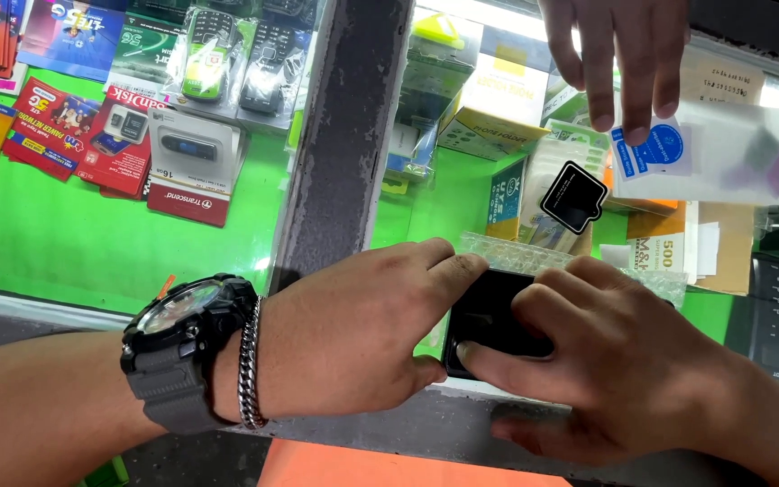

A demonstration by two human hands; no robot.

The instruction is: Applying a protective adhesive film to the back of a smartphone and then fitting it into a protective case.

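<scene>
1. A black smartphone (489, 316) lies flat on the glass counter top (92, 261), just right of the middle of the frame and near the lower edge of the glass.
2. The left hand (353, 329) comes in from the lower left and clamps the phone's left end, fingers curled over its top edge and the thumb against its lower corner.
3. The right hand (606, 361) comes in from the lower right and lies over the phone's right half, its fingers closed down flat on the dark surface with one fingertip pressing near the lower left corner.
4. On the left wrist sit a black-and-grey wristwatch (182, 343) and, just beside it toward the hand, a silver chain bracelet (248, 370).
5. A strip of bubble wrap (534, 252) lies on the glass just behind the phone, touching its far edge.
6. At the upper right another person's hand (619, 59) reaches down, its fingertips on a small blue-and-white packet (655, 153).
7. Just left of that packet lies a black square sticker (574, 197) with a white border.
8. A grey metal frame bar (344, 135) runs up the middle of the case.
9. Under the glass at upper left, on green lining, lie memory card packs (119, 135), a USB drive pack (193, 162) and bagged keypad phones (214, 54).
</scene>
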